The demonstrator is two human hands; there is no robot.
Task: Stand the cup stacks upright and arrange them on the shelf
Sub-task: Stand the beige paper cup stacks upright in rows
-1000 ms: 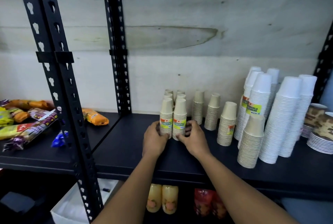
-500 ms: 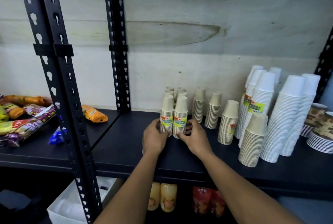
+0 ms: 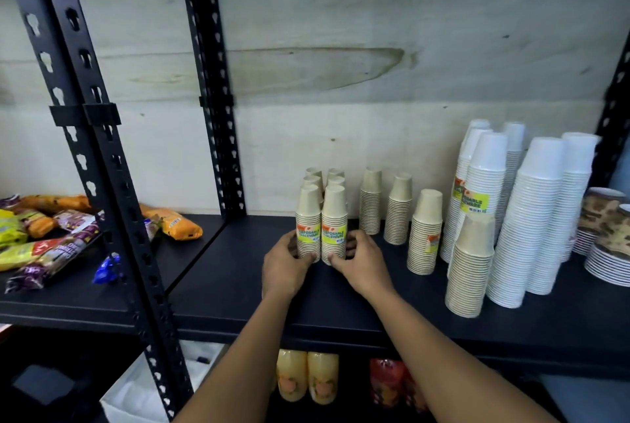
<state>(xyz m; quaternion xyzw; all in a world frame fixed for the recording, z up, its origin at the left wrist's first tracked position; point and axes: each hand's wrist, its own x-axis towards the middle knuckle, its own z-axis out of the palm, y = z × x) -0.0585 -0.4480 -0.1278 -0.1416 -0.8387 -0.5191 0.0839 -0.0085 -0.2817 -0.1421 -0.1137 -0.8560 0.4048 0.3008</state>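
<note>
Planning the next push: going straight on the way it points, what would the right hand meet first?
The right front cup stack, which the right hand grips; nothing lies between. Beyond it probably the rear stacks of that cluster, depth unclear.

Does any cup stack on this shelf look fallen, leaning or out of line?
None has fallen. The left hand and right hand grip the front labelled pair, which stands straight. The loose tan stacks to its right stand apart in a ragged diagonal. The tall white stacks seem to lean, perhaps only lens distortion.
</note>
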